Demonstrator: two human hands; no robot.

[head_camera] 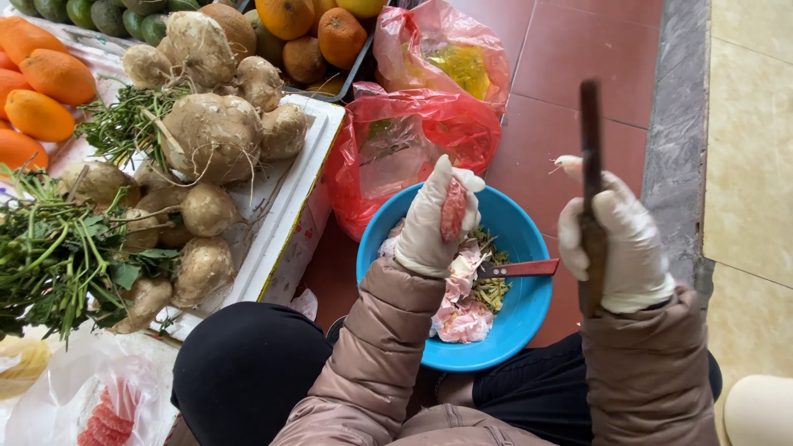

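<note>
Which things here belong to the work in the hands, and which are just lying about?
In use:
left hand holding a pink peeled segment
right hand gripping a knife
blue bowl of peelings

Lying about:
jicama roots
leafy greens
oranges
red plastic bags

Bowl [529, 318] sits on the floor [578, 49] between my knees, just ahead of my lap. In it: peel scraps [464, 318] on the near-left side, small knife [516, 268] lying across the middle, handle toward the right rim. My left hand [434, 219] is over the bowl's left part, holding a peeled fruit segment [453, 209]. My right hand [615, 244] is right of the bowl, holding a knife [590, 157] pointing away from me. Plastic bags [421, 124] lie behind the bowl. Foam tray [289, 198] to the left carries jicama roots [211, 136] and leafy stems [58, 256]. Citrus [318, 33] behind the tray; papayas [41, 83] far left.
</note>
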